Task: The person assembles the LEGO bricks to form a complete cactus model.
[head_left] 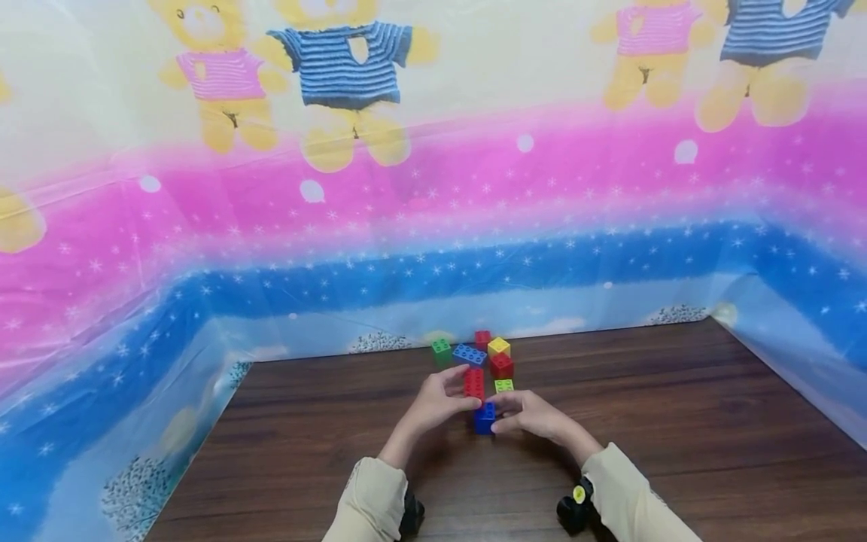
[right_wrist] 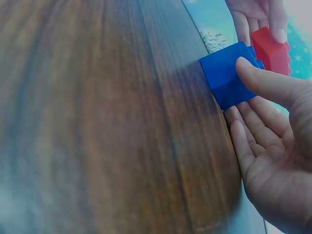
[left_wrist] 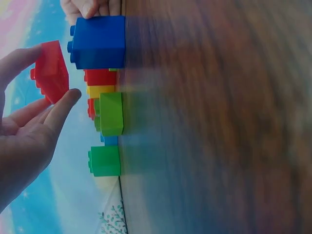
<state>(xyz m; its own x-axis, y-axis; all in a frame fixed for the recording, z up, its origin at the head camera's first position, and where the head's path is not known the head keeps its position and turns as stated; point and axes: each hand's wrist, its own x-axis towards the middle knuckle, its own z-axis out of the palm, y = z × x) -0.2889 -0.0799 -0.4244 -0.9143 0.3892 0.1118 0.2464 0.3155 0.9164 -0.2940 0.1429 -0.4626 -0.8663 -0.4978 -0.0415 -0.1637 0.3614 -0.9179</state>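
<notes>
Since I'm going left to right: one green brick [head_left: 442, 351] comes first at the back of the bench [head_left: 325, 421], then the left hand [head_left: 436, 399] pinching one long red brick [head_left: 474, 382] up off the wood, studs up, long axis running away from the person. Behind it there's one lighter blue brick [head_left: 469, 354] lying slantwise, plus a back red brick [head_left: 482, 339]. One dark blue brick [head_left: 484, 420] sits by the long red's near end, studs up. Then one yellow [head_left: 499, 346], another red [head_left: 502, 366], one lime [head_left: 504, 385], and the right hand [head_left: 535, 416], thumb and fingers gripping the dark blue.
</notes>
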